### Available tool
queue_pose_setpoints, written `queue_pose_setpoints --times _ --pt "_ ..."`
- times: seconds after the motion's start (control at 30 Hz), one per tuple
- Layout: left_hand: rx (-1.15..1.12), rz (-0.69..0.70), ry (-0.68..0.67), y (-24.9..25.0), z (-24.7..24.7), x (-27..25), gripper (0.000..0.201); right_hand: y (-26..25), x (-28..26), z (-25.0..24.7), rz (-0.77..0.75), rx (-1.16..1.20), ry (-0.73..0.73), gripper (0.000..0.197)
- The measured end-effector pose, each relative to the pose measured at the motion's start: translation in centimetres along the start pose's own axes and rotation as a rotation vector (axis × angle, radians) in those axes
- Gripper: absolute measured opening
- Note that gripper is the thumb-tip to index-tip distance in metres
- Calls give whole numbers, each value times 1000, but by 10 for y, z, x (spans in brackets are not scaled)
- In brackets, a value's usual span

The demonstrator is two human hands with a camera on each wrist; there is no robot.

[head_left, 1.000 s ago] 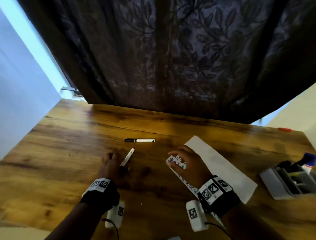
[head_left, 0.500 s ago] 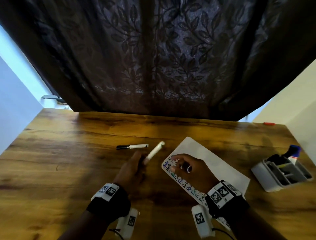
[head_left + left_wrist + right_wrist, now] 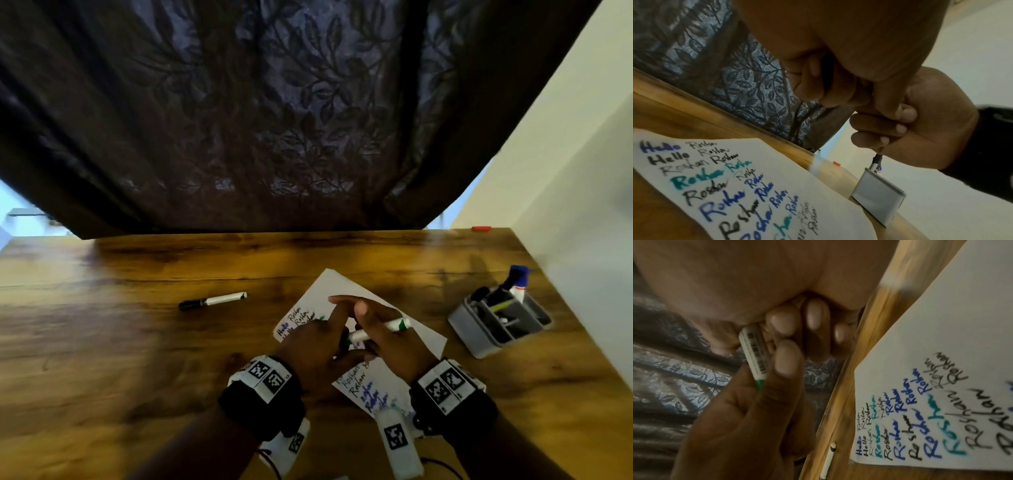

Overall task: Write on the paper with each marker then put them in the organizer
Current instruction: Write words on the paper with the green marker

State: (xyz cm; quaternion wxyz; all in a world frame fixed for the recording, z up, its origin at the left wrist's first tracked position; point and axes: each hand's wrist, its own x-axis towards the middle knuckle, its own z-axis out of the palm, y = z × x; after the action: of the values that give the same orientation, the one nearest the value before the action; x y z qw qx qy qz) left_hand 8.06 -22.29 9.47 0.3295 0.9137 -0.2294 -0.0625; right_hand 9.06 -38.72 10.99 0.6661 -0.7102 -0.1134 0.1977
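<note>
A white marker with green ends (image 3: pixel 394 325) is held level above the paper (image 3: pixel 342 284) by both hands. My right hand (image 3: pixel 383 339) grips its white barrel (image 3: pixel 754 353), fingers curled round it. My left hand (image 3: pixel 329 342) grips the marker's left end, which its fingers hide. The paper (image 3: pixel 735 178) carries several lines of blue, black and teal writing. A black-capped marker (image 3: pixel 212 300) lies on the table left of the paper. The grey organizer (image 3: pixel 479 339) stands at the right with markers upright in it.
The wooden table (image 3: pixel 102 342) ends at a dark leaf-patterned curtain (image 3: pixel 274 120) behind. A pale wall (image 3: pixel 565 171) runs close along the right side by the organizer. A small red object (image 3: pixel 481 228) lies at the far right corner.
My left hand lifted the marker off the table and carried it right over the paper. My right hand rose off the paper and took hold of the barrel.
</note>
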Motion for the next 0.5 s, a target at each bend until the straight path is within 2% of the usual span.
queue_pose_setpoints --times 0.2,0.37,0.43,0.5 --pt "-113 -78 -46 21 21 20 73 -2 -19 -29 -54 64 52 36" --pt "-151 -157 -159 33 24 33 87 -6 -28 -40 -55 40 62 33" --pt "-168 -222 -211 21 22 35 89 -6 -27 -56 -41 200 146 29" --pt "-231 -368 -214 -5 10 25 83 -15 -29 -94 -124 402 216 37"
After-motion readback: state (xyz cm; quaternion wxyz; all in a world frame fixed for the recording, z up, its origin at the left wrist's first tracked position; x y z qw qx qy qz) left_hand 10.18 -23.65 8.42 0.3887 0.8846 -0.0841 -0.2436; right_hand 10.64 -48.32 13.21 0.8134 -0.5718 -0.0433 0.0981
